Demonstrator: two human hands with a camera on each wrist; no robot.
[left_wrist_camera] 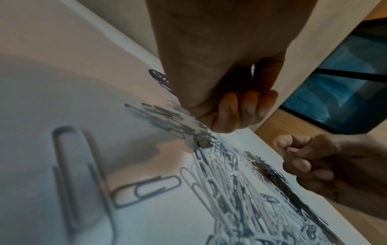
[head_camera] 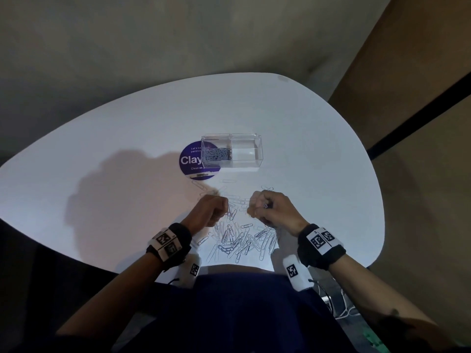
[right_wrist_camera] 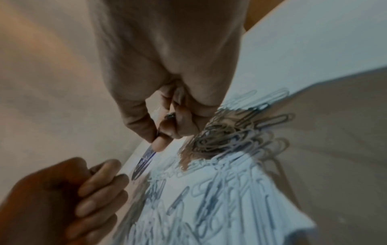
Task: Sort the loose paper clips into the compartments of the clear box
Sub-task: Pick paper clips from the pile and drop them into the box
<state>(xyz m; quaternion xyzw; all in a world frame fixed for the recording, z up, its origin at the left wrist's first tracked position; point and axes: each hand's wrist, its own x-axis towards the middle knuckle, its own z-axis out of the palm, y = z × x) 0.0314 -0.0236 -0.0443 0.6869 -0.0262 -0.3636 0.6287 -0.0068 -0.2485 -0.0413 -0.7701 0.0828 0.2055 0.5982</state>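
Note:
The clear box (head_camera: 258,159) stands mid-table; its left compartment holds dark clips (head_camera: 218,154), while its right one looks empty. Loose paper clips (head_camera: 239,240) lie heaped near the table's front edge, with more scattered towards the box. My right hand (head_camera: 257,207) hovers over the heap's far side, curled, and pinches small dark clips (right_wrist_camera: 169,116) between thumb and fingers. My left hand (head_camera: 221,212) is beside it, fingers (left_wrist_camera: 240,114) curled tight into the palm. In the right wrist view a thin dark sliver, seemingly a clip, shows between the left hand's thumb and forefinger (right_wrist_camera: 104,167).
A round purple sticker (head_camera: 188,161) lies flat under the box's left end. The white table (head_camera: 102,161) curves away to the left and right. A large silver clip (left_wrist_camera: 71,174) and a smaller one (left_wrist_camera: 146,190) lie apart from the heap on its left.

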